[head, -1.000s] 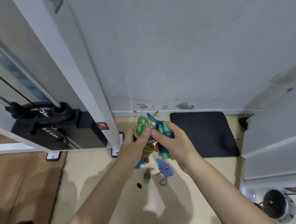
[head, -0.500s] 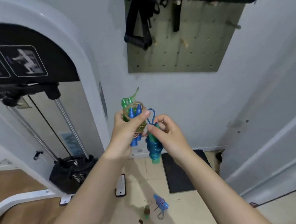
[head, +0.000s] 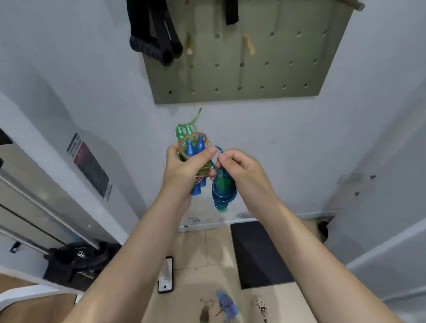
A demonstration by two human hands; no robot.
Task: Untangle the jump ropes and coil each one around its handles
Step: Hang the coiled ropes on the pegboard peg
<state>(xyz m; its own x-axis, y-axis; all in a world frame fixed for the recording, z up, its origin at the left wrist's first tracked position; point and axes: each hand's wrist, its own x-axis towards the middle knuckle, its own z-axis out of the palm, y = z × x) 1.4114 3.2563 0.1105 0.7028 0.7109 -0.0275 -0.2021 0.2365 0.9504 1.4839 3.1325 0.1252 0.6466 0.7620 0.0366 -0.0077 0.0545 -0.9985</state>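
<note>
Both hands were raised at chest height before the white wall (head: 268, 137), open air all round. Left hand (head: 184, 169) gripped a bundle of glossy blue and green plastic handles (head: 194, 147) wound in rope. Right hand (head: 240, 170) pinched a thin blue rope loop (head: 219, 152) above a coiled teal bundle (head: 221, 193). Pegboard (head: 250, 65) hung overhead; dark mat (head: 258, 254) lay on the tiled floor.

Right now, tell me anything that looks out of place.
A few small items lie scattered on the floor by the black mat, one a bundled blue rope. Wall paint is chipped above the baseboard.
</note>
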